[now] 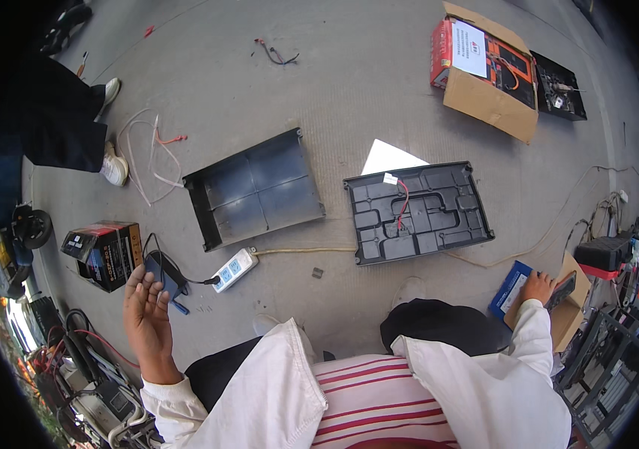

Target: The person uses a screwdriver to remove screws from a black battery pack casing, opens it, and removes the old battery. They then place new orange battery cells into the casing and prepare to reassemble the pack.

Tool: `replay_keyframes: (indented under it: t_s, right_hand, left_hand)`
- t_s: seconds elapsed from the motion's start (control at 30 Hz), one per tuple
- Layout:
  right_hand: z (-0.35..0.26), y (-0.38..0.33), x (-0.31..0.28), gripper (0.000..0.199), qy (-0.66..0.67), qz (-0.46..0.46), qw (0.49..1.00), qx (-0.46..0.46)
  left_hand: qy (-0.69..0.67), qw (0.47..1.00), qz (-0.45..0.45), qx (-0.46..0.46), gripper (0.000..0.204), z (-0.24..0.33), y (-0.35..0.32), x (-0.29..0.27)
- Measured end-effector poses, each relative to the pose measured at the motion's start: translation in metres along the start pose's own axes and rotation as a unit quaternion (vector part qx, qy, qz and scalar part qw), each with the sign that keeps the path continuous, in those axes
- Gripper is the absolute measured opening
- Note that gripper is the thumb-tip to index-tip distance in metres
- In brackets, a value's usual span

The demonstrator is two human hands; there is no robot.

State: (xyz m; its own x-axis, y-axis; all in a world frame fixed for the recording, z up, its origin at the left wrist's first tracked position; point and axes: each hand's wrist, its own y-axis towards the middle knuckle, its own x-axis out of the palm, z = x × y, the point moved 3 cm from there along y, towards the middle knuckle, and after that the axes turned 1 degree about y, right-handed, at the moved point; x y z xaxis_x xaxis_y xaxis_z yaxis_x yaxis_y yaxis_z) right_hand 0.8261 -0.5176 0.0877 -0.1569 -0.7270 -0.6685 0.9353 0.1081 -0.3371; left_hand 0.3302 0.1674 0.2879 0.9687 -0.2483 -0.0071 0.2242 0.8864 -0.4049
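Between two dark trays bare floor open. Left hand raised, fingers spread, empty, just below charger. Right hand fingers closed on blue box.

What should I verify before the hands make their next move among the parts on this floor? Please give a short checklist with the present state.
1. Left hand free: ok, open and raised, palm up, holding nothing.
2. Right hand grip: cannot tell, it rests on the blue box by a small carton; the fingers are partly hidden.
3. Grey cover and black tray apart: ok, a gap of floor lies between them.
4. Red wire on the black tray: ok, it lies loose on top.
5. Power strip cable: not ok, it runs across the floor between the person and the tray.
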Motion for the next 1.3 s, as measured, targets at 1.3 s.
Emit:
replay_keyframes:
  t_s: [1.3]
  right_hand:
    - [-0.242, 0.279, -0.319, 0.019, 0.266, 0.288, 0.908, -0.150]
  left_hand:
    - [0.208, 0.975, 0.065, -0.045, 0.038, -0.006, -0.056, -0.048]
